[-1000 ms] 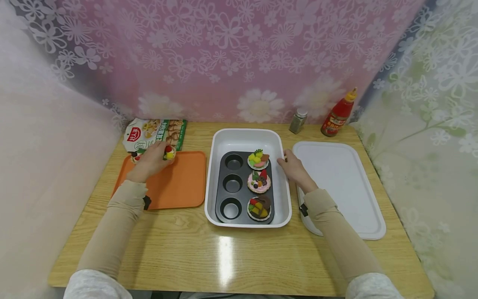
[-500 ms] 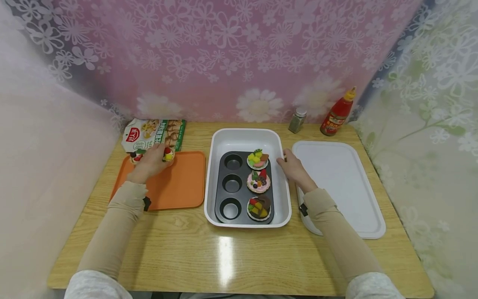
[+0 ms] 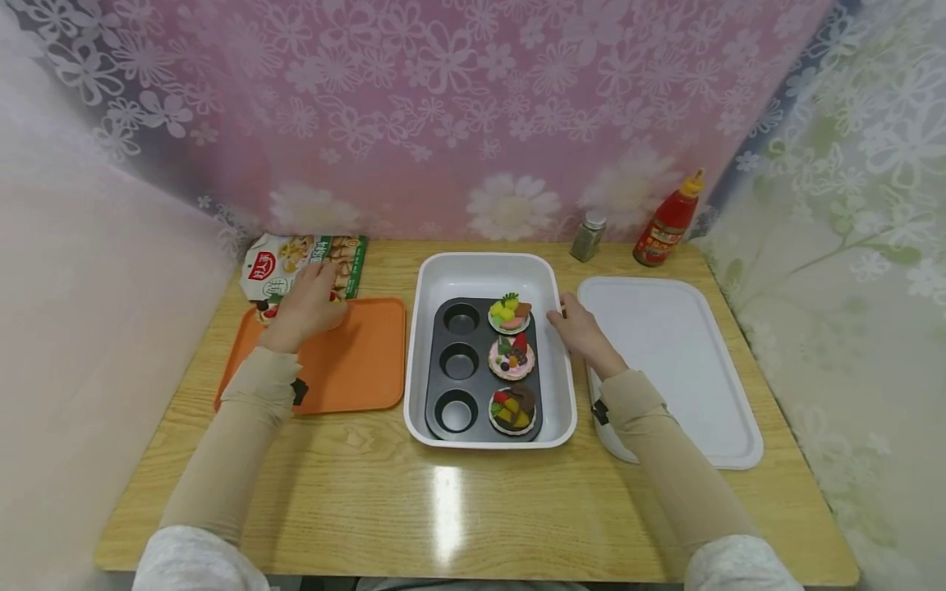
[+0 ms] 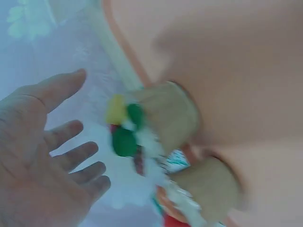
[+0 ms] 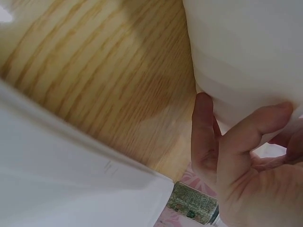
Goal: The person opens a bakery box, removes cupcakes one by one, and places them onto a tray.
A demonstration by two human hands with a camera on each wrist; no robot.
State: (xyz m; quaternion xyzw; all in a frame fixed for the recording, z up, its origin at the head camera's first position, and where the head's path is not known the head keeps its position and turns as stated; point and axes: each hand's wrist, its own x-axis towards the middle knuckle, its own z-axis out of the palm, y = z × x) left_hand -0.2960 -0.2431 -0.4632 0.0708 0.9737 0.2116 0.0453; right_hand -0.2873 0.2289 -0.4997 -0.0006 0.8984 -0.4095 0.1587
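Observation:
My left hand (image 3: 305,305) is over the far part of an orange tray (image 3: 369,361), fingers spread and nothing held. In the left wrist view, two fruit-topped cupcakes stand beside the hand (image 4: 52,151): a nearer cupcake (image 4: 171,113) and another cupcake (image 4: 208,189), both apart from the fingers. The head view shows part of one cupcake (image 3: 266,313); the hand covers the other. My right hand (image 3: 582,332) grips the right rim of a deep white pan (image 3: 484,275). In it lies a dark muffin tin (image 3: 484,377), three decorated cupcakes filling its right column, its left cups empty.
A flat white tray (image 3: 672,369) lies to the right of the pan. Behind it stand a spice jar (image 3: 588,238) and a red sauce bottle (image 3: 668,226). A food packet (image 3: 284,263) lies at the back left, past the orange tray.
My left hand has let go of the cupcake and risen a little, its fingers opening forward. The right hand has stayed on the white pan's rim.

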